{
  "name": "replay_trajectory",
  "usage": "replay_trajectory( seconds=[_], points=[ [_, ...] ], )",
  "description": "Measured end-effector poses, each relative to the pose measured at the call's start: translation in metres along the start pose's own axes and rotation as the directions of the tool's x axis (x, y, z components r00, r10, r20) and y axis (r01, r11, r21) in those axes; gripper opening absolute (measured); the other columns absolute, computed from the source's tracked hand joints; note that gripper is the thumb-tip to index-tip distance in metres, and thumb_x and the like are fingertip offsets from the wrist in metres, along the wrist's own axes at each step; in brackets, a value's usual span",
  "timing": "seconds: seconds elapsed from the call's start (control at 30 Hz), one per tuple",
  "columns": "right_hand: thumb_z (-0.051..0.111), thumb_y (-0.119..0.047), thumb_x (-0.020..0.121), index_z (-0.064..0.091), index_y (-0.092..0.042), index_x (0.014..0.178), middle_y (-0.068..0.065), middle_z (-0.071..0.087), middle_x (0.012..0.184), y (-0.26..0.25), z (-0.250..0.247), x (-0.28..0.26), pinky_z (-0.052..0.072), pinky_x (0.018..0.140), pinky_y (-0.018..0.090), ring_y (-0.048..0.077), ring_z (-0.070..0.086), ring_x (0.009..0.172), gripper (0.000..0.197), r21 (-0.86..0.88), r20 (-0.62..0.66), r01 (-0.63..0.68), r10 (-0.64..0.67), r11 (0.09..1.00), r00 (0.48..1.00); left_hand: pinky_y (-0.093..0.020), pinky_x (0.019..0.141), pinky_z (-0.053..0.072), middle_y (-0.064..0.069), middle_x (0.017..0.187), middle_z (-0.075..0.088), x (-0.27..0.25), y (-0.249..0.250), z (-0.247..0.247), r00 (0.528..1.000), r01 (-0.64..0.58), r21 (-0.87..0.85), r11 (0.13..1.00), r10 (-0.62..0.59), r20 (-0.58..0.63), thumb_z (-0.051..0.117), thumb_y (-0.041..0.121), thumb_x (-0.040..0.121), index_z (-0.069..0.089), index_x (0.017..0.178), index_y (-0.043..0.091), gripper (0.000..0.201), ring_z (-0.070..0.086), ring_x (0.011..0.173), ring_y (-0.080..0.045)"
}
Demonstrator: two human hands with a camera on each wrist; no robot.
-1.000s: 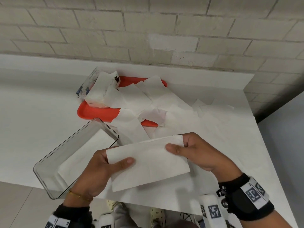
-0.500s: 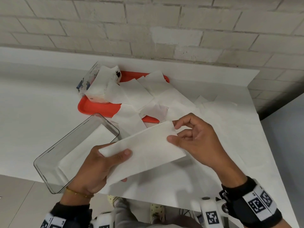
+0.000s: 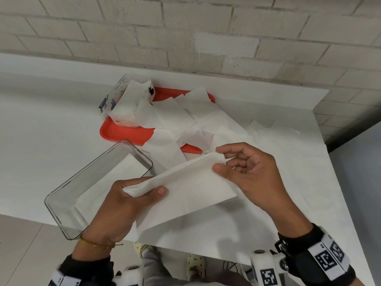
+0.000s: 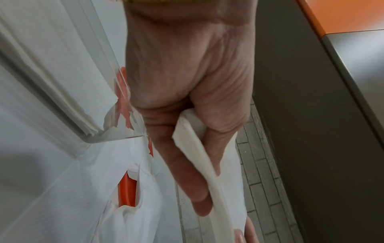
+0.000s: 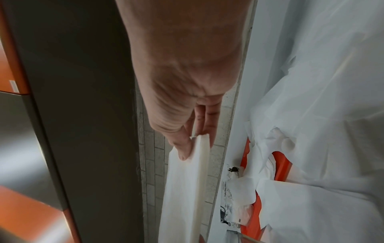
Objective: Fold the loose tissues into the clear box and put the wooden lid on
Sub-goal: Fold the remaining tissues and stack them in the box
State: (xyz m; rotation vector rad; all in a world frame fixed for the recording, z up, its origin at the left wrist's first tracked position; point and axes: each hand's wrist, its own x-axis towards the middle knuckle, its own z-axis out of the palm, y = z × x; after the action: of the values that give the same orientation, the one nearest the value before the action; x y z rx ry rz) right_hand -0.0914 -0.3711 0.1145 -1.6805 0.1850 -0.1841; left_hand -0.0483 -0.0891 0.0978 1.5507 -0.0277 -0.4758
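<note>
Both hands hold one white folded tissue (image 3: 191, 188) above the table's front edge. My left hand (image 3: 132, 195) pinches its left end between thumb and fingers, as the left wrist view shows at the tissue (image 4: 199, 157). My right hand (image 3: 231, 162) pinches the right end, thumb on top; the right wrist view shows this tissue (image 5: 193, 180) edge-on. The clear box (image 3: 68, 186) stands to the left with folded tissues lying flat inside. Loose tissues (image 3: 177, 118) spread over the red tray and table behind. No wooden lid is in view.
A red tray (image 3: 121, 133) sits at the back, holding an opened tissue pack (image 3: 127, 104). The white table (image 3: 41, 131) ends at a brick wall behind and drops off at the front and right edges. The box overhangs the front edge slightly.
The tissue has been lifted and tilted, its far edge now folding toward me. My right hand rose and shifted from gripping the edge to a fingertip pinch; the left hand turned its end.
</note>
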Motion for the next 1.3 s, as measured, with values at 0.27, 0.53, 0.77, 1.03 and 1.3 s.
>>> replay_trajectory(
  seconds=[0.27, 0.53, 0.77, 1.03, 1.3],
  points=[
    [0.090, -0.032, 0.074, 0.081, -0.041, 0.097, -0.016, 0.073, 0.095, -0.010, 0.004, -0.002, 0.052, 0.069, 0.016, 0.010, 0.063, 0.069, 0.026, -0.093, 0.009, 0.022, -0.021, 0.995, 1.000, -0.046, 0.092, 0.058, -0.015, 0.102, 0.081, -0.001, 0.002, -0.002, 1.000, -0.021, 0.028, 0.999, 0.021, 0.006, 0.081, 0.013, 0.080, 0.086, 0.100, 0.016, 0.020, 0.078, 0.095, -0.038],
    [0.090, -0.023, 0.079, 0.080, -0.029, 0.089, -0.014, 0.072, 0.116, -0.008, 0.005, 0.001, 0.058, 0.073, 0.027, 0.018, 0.070, 0.100, 0.015, -0.230, 0.058, 0.134, -0.124, 0.964, 0.991, -0.051, 0.094, 0.057, -0.014, 0.101, 0.081, 0.000, 0.003, -0.001, 1.000, -0.007, 0.033, 0.999, 0.008, -0.009, 0.082, 0.014, 0.081, 0.086, 0.099, 0.016, 0.019, 0.078, 0.096, -0.038],
    [0.091, -0.026, 0.077, 0.073, -0.031, 0.087, -0.021, 0.056, 0.143, -0.012, 0.002, -0.002, 0.047, 0.095, 0.017, 0.009, 0.058, 0.129, 0.021, -0.464, 0.196, 0.338, -0.277, 0.819, 0.941, -0.041, 0.086, 0.060, -0.013, 0.101, 0.082, 0.003, 0.003, 0.004, 1.000, -0.015, 0.046, 0.999, 0.014, 0.006, 0.081, 0.012, 0.081, 0.086, 0.099, 0.018, 0.020, 0.079, 0.094, -0.034],
    [0.076, -0.024, 0.067, 0.062, -0.021, 0.075, -0.011, 0.053, 0.150, -0.013, 0.004, -0.001, 0.039, 0.091, 0.013, 0.010, 0.051, 0.130, 0.016, -0.598, 0.297, 0.498, -0.403, 0.628, 0.866, -0.022, 0.071, 0.060, -0.010, 0.098, 0.082, 0.007, 0.004, 0.008, 0.998, -0.056, 0.040, 0.998, 0.055, 0.016, 0.079, 0.004, 0.083, 0.086, 0.098, 0.017, 0.021, 0.080, 0.088, -0.023],
    [0.080, -0.021, 0.067, 0.060, -0.020, 0.067, -0.007, 0.063, 0.137, -0.019, 0.004, -0.006, 0.046, 0.088, 0.024, 0.014, 0.050, 0.122, 0.020, -0.654, 0.273, 0.537, -0.496, 0.533, 0.824, -0.026, 0.076, 0.061, -0.011, 0.103, 0.082, 0.006, 0.000, 0.007, 0.997, -0.066, 0.020, 0.998, 0.066, 0.029, 0.078, 0.007, 0.081, 0.086, 0.102, 0.019, 0.025, 0.080, 0.094, -0.027]
  ],
)
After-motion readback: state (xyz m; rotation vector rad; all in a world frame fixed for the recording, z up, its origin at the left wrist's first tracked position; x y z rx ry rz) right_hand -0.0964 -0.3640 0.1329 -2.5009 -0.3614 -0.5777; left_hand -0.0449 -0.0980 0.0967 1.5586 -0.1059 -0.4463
